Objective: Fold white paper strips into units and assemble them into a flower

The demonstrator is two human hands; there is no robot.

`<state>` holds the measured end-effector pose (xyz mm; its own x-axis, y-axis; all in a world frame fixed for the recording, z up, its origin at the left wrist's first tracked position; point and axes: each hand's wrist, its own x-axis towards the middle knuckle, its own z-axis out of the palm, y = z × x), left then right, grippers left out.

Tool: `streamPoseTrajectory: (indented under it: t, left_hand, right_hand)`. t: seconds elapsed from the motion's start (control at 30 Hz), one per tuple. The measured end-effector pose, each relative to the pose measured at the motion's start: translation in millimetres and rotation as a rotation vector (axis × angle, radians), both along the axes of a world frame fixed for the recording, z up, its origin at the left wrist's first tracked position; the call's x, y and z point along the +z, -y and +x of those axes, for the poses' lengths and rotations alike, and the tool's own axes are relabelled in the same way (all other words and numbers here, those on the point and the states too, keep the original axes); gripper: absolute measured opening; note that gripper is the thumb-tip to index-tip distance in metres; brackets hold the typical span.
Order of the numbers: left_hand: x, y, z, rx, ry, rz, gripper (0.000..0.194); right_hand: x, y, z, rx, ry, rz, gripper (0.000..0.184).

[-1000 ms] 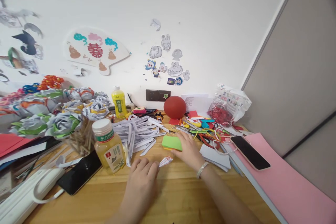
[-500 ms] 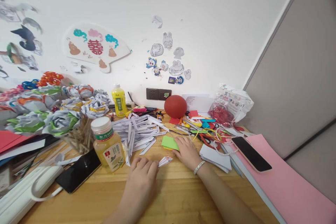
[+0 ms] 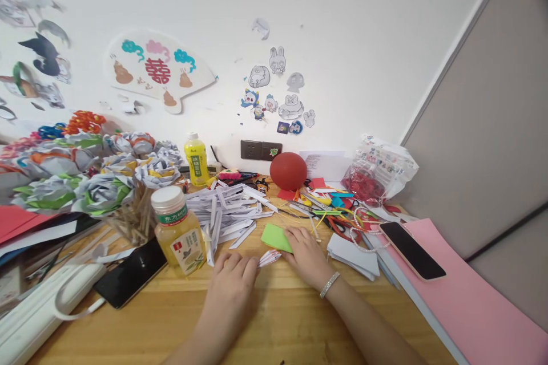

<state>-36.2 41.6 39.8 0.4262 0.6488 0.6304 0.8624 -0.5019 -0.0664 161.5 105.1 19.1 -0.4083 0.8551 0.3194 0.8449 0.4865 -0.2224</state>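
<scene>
Near the table's front, my left hand point(image 3: 233, 276) is closed around a bundle of folded white paper strips point(image 3: 269, 258) with reddish edges, whose fanned end pokes out to the right. My right hand point(image 3: 307, 254), with a silvery bracelet at the wrist, grips a small stack of green paper point(image 3: 276, 237) by its right side. The green paper lies just behind the strip bundle and looks slightly tilted off the wood. My left fingertips are partly hidden behind the hand.
A pile of folded white paper strips point(image 3: 225, 205) lies behind my hands. A drink bottle point(image 3: 182, 239) and a black phone point(image 3: 131, 274) stand at left, near paper flowers point(image 3: 105, 197). White paper sheets point(image 3: 353, 255), scissors point(image 3: 317, 199) and a pink-cased phone point(image 3: 413, 251) are at right.
My right hand has drawn the green paper slightly toward me and to the left, lifting its edge. My left hand keeps its hold on the strip bundle. The view has shifted slightly.
</scene>
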Motion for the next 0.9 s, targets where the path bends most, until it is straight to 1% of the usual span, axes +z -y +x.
streamPoseTrajectory:
  t: [0.17,0.27,0.33,0.4,0.43,0.53,0.63,0.73,0.83,0.9]
  left_hand:
    - [-2.6,-1.9,-0.7,-0.007,-0.017,-0.006,0.024]
    - [-4.1,-2.1,-1.5,0.008,-0.029,-0.019,0.024]
    - [-4.4,-2.0,-2.1,0.018,-0.036,-0.032,0.023]
    - [-4.4,-2.1,-2.4,0.025,-0.037,-0.051,0.022]
    - [-4.2,-2.1,-2.3,0.021,-0.031,-0.063,0.022]
    - [-4.0,-1.9,-0.1,-0.039,0.003,-0.115,0.022]
    - [-5.9,-1.6,5.0,-0.17,0.022,-0.16,0.024]
    - [-12.2,-3.0,11.5,-0.261,0.007,-0.191,0.023]
    - [-20.8,-7.6,16.1,-0.268,0.012,-0.218,0.018]
    - [-25.3,-11.5,17.4,-0.268,0.01,-0.226,0.017]
  right_hand:
    - [8.6,8.1,0.5,0.011,0.022,-0.037,0.044]
    - [17.1,2.7,0.8,0.019,-0.023,-0.043,0.041]
    - [21.1,-7.4,-0.1,-0.07,-0.075,-0.029,0.035]
    - [22.6,-22.0,-1.3,-0.222,-0.098,-0.04,0.028]
    - [22.3,-30.4,-2.0,-0.27,-0.092,-0.053,0.027]
    - [18.6,-55.4,-4.4,-0.333,-0.053,-0.123,0.019]
    - [13.9,-73.0,-8.6,-0.353,0.007,-0.225,0.01]
    - [11.1,-80.6,-13.6,-0.381,0.052,-0.284,0.011]
    - [11.8,-82.5,-15.2,-0.393,0.064,-0.327,0.012]
    - [14.6,-83.2,-13.4,-0.397,0.048,-0.353,0.02]
